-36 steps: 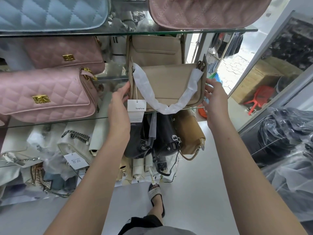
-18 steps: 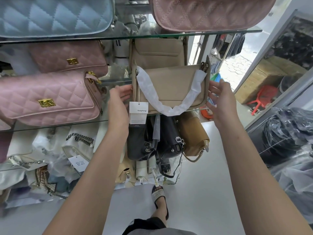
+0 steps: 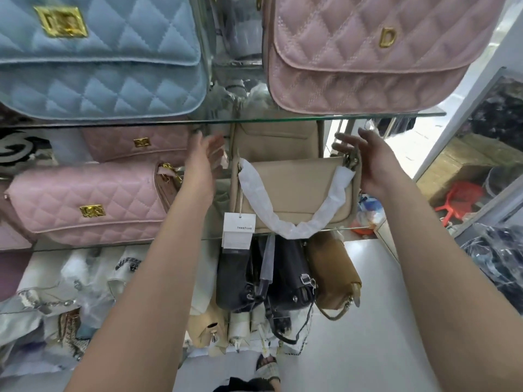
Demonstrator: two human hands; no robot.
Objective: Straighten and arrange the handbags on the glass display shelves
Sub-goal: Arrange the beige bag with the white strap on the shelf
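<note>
A beige handbag (image 3: 297,190) with a white paper-wrapped strap and a hanging tag stands at the front of the middle glass shelf (image 3: 334,229). A second beige bag (image 3: 274,140) stands behind it. My left hand (image 3: 202,162) is raised at the front bag's left side, fingers straight, not touching it. My right hand (image 3: 368,162) is at the bag's right end, fingers spread by the strap buckle; whether they touch it is unclear. Two pink quilted bags (image 3: 87,202) sit to the left on the same shelf.
On the upper glass shelf (image 3: 226,120) stand a blue quilted bag (image 3: 99,52) and a pink quilted bag (image 3: 373,52). Black bags (image 3: 263,275) and a tan bag (image 3: 331,275) hang below. Wrapped bags fill the lower left. A glass partition (image 3: 467,154) stands to the right.
Both hands have let go of the beige bag's sides and moved upward and further back. My view has tilted up, showing more of the top shelf.
</note>
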